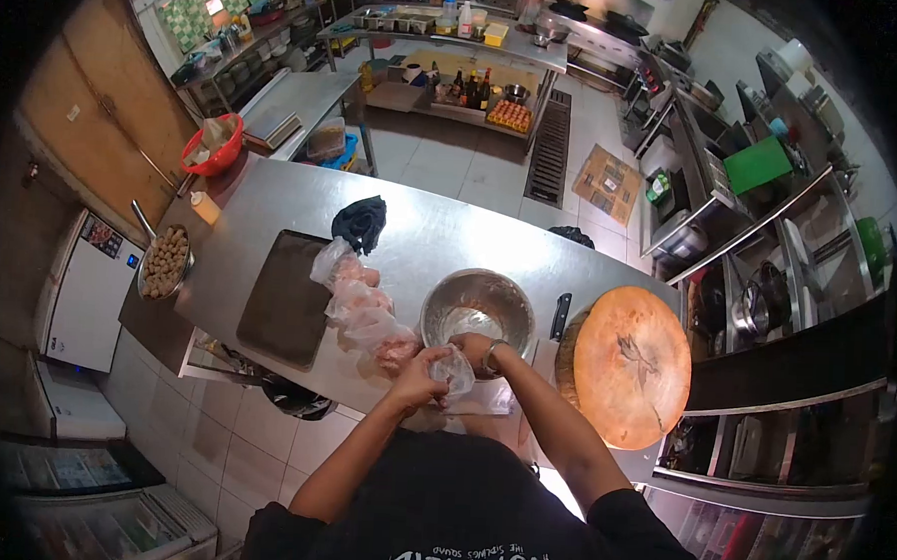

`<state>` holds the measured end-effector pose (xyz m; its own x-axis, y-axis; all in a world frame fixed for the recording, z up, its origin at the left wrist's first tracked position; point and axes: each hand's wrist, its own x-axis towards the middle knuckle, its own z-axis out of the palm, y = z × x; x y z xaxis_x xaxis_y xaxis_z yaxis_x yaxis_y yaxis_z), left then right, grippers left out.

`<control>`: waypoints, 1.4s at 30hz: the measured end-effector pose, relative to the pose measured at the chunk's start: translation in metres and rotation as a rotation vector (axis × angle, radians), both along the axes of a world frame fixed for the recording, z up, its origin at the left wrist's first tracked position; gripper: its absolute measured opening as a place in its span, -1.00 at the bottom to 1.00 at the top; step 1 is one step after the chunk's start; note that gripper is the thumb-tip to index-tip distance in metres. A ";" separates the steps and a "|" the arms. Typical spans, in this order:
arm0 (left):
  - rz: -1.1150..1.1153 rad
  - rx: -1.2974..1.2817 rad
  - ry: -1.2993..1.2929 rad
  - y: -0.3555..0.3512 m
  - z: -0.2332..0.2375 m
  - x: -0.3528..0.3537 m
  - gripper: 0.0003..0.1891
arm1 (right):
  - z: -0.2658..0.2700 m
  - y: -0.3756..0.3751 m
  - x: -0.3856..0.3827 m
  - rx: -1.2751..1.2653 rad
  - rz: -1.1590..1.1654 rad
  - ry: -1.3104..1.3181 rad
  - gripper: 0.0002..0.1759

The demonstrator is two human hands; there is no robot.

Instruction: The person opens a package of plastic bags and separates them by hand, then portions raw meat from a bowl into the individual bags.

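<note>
White lettering on the black shirt [479, 502] reads upside down, unclear. In a tiled kitchen, the long steel tabletop [441, 230] carries a round wooden chopping block [632, 365] right, a dark flat tray [286, 298] left, a round steel bowl [508, 293] between them and clear bags of pink meat [367, 311]. At the near edge, the left hand [419, 379] and right hand [473, 349] each have their grip closed on a small clear plastic bag [455, 370].

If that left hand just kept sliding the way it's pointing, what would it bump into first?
The left hand is gripping the small plastic bag. Past that, the steel bowl likely comes first, though depth is hard to judge.
</note>
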<state>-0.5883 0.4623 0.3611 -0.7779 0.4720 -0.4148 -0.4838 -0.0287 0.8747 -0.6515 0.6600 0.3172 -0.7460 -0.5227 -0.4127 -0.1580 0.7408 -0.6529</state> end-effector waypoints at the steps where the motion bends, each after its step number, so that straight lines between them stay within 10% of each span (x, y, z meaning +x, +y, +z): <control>1: 0.003 -0.002 0.002 0.000 0.001 -0.001 -0.23 | 0.001 0.000 -0.002 -0.021 -0.103 -0.161 -0.59; 3: -0.033 -0.054 -0.047 -0.002 0.004 -0.003 -0.23 | -0.001 0.002 -0.006 -0.042 -0.202 -0.323 -0.64; 6: -0.063 -0.158 0.034 -0.006 0.041 0.000 -0.26 | -0.017 0.002 -0.018 -0.746 -0.806 -1.090 -0.79; 9: -0.043 -0.453 0.715 -0.019 0.016 0.003 -0.31 | 0.011 0.017 -0.024 -1.096 -0.770 -0.891 -0.80; 20: 0.030 -0.158 0.130 -0.004 0.059 -0.015 -0.24 | 0.146 -0.002 -0.007 -1.381 -0.627 -0.609 -0.76; 25: -0.025 -0.189 -0.055 -0.006 0.068 -0.027 -0.27 | 0.164 -0.038 0.028 -1.196 -0.723 -0.495 -0.76; 31: 0.061 0.074 0.061 -0.014 0.056 -0.027 -0.28 | 0.166 -0.030 0.042 -0.406 -0.476 0.052 -0.66; 42: 0.102 0.092 0.139 -0.007 0.047 -0.026 -0.28 | 0.163 -0.040 0.032 -0.760 -0.674 0.024 -0.71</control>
<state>-0.6139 0.4551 0.4079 -0.8703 0.4191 -0.2589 -0.3492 -0.1543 0.9243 -0.6192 0.6198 0.4806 -0.9859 -0.1083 -0.1271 0.1200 0.0705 -0.9903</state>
